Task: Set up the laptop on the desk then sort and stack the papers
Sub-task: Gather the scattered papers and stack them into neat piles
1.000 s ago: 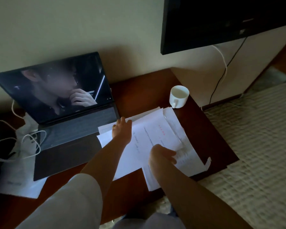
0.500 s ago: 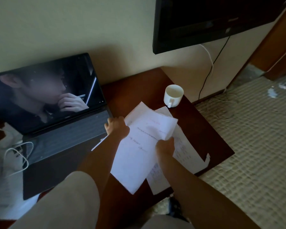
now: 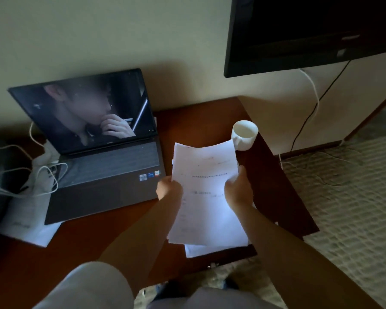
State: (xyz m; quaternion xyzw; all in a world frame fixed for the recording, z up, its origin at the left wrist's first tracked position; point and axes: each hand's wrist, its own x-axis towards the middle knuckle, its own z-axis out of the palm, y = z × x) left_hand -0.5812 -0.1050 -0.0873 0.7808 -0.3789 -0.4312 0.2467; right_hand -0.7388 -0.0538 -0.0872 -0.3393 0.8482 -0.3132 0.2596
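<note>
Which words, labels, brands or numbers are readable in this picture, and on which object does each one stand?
None can be read.
Papers held by the left hand and right hand: printed lines, blurred.
Laptop: stickers on the palm rest, too small.
Television: pale marks on the lower frame, blurred.
Sheet under the laptop: faint print, unreadable.

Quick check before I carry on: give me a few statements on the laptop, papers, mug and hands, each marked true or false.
1. The laptop is open with its screen lit. True.
2. Only the left hand holds the papers. False: the right hand grips their other edge too.
3. The white mug lies tipped on the floor. False: it stands upright on the desk.
4. A white cable lies left of the laptop. True.
</note>
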